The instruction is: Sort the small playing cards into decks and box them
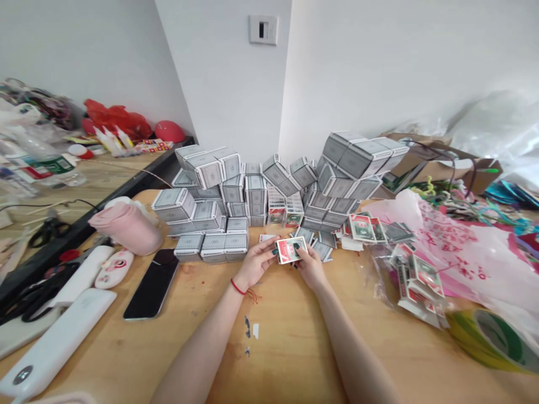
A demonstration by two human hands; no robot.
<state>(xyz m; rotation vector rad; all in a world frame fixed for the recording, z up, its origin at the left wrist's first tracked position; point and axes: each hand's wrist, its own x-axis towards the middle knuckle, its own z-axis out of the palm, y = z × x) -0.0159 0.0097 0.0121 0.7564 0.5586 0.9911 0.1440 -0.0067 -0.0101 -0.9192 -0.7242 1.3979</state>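
A red, white and green playing card box is held level between my two hands above the table. My left hand pinches its left edge with thumb and fingers. My right hand grips the right side, its thumb lying on the top face. A single card peeks out just behind my left fingers. Beyond my right hand lie loose grey-backed cards. Grey patterned blocks that look like card decks are piled in a left stack and a right stack.
More red-green card boxes sit at the right, beside torn open boxes, pink plastic and a tape roll. At left are a black phone, a white device and a pink pouch. Paper scraps lie in front.
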